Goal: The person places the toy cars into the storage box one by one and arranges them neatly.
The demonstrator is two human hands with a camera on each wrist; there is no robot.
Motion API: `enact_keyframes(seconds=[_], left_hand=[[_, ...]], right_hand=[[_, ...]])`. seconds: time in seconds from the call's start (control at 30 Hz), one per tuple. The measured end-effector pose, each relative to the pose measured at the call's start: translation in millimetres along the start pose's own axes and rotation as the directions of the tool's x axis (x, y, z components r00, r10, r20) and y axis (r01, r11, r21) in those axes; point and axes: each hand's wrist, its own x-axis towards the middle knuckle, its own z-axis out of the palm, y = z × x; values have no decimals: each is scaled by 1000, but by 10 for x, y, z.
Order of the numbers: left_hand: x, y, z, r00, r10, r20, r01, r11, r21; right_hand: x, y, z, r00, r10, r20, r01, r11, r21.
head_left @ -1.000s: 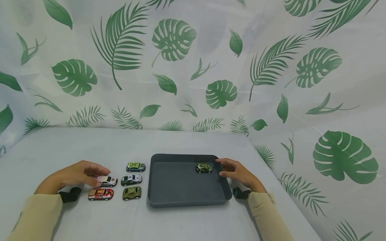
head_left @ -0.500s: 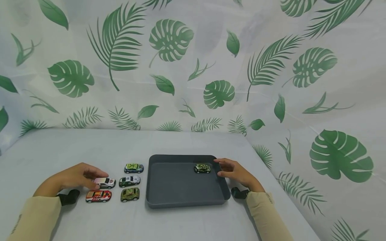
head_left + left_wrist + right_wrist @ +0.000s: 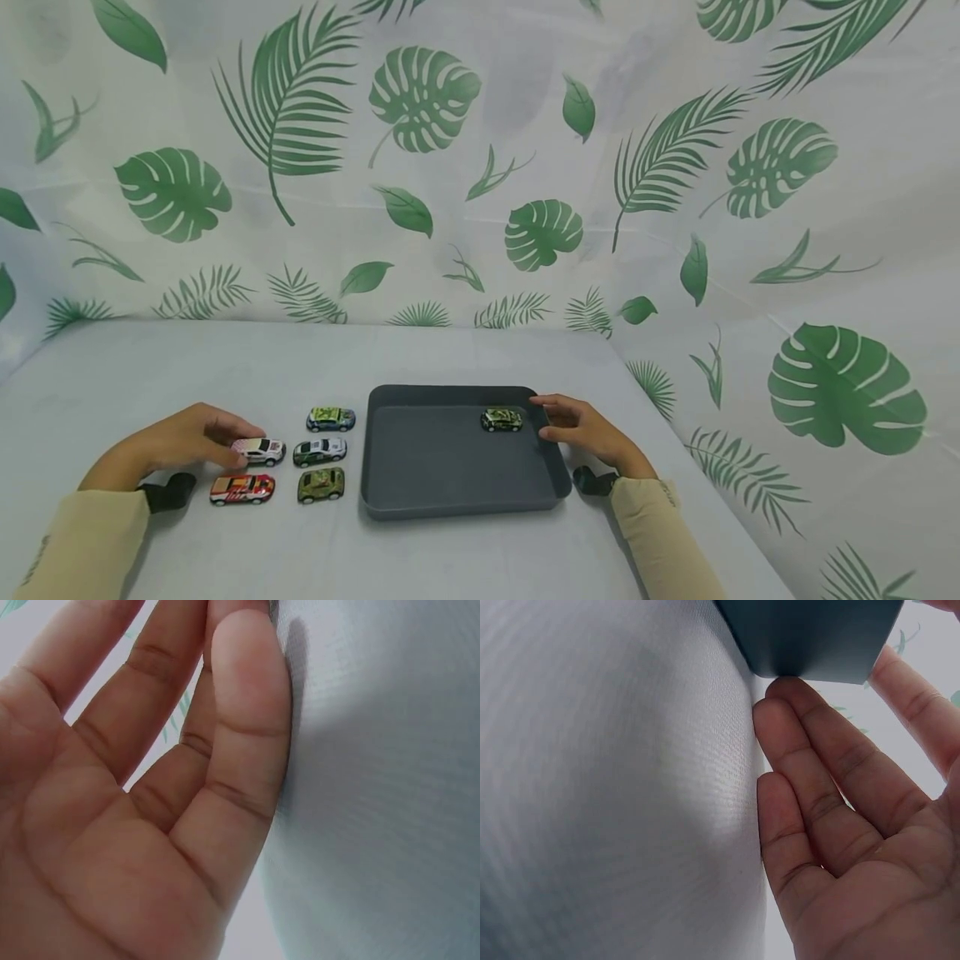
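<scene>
I see soft light around the tray (image 3: 465, 462), with faint shadows at its near edge and, leftward, beneath my left hand (image 3: 180, 440).

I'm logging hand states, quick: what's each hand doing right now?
Left hand: holding a white-and-pink toy car.
Right hand: open, touching the dark-grey rectangular tray.

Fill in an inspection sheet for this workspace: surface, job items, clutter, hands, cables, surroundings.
Surface: white cloth-covered table.
Job items: gray tray with a dark camouflage toy car inside; left of the tray, a white toy car, red toy car, olive camouflage toy car, white-and-green toy car and yellow-green toy car.
Clutter: nothing seen.
Left hand: holds the white toy car.
Right hand: touches the gray tray's right side.
Cables: nothing seen.
Surroundings: white backdrop printed with green leaves.
</scene>
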Motion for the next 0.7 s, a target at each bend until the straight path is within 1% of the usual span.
enact_keyframes(seconds=[0.07,0.23,0.3,0.4,0.53,0.7], left_hand=[[-2,7,-9,1000,2,-16,-1,1000,16],[-18,39,-27,995,-29,-92,35,997,64],[-30,53,-33,992,-41,-123,50,996,68],[-38,82,-35,987,-23,-160,34,997,69],[-32,155,-24,978,-21,-206,35,997,62],[-27,268,-16,972,-31,-233,46,997,59]], right_hand=[[-3,-4,1,1000,2,1,-2,1000,2],[4,-1,-3,1000,-2,2,2,1000,2],[9,-1,-3,1000,-1,1,1,1000,-1],[13,-1,-2,1000,-1,2,1,1000,-2],[16,-2,6,1000,4,-1,-4,1000,-7],[14,-12,19,1000,12,-5,-12,1000,-21]])
